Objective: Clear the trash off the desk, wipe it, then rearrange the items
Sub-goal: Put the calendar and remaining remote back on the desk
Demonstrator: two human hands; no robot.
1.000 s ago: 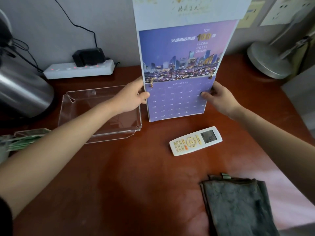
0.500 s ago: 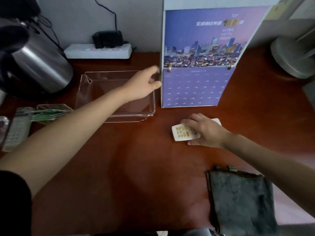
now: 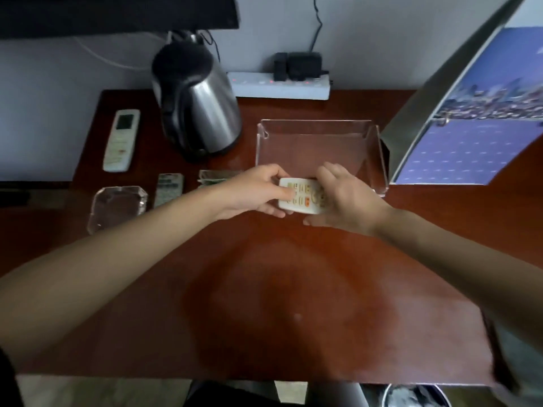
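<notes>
A white remote with orange buttons (image 3: 299,198) is held above the reddish-brown desk (image 3: 264,289), just in front of a clear acrylic tray (image 3: 318,124). My left hand (image 3: 258,195) grips its left end and my right hand (image 3: 346,198) covers its right end. A purple wall calendar (image 3: 470,142) stands upright at the right of the tray. A grey cloth (image 3: 517,356) lies at the desk's right front corner, mostly cut off by the frame.
A steel kettle (image 3: 197,104) stands at the back left, with a second white remote (image 3: 121,141) to its left. A glass ashtray (image 3: 117,205), a small calculator (image 3: 169,189) and green packets (image 3: 217,176) lie left of my hands. A power strip (image 3: 279,85) lines the wall.
My right hand left the calendar, took the remote from the desk and carried it left. My left hand came off the calendar and now grips the remote too. The view has swung left.
</notes>
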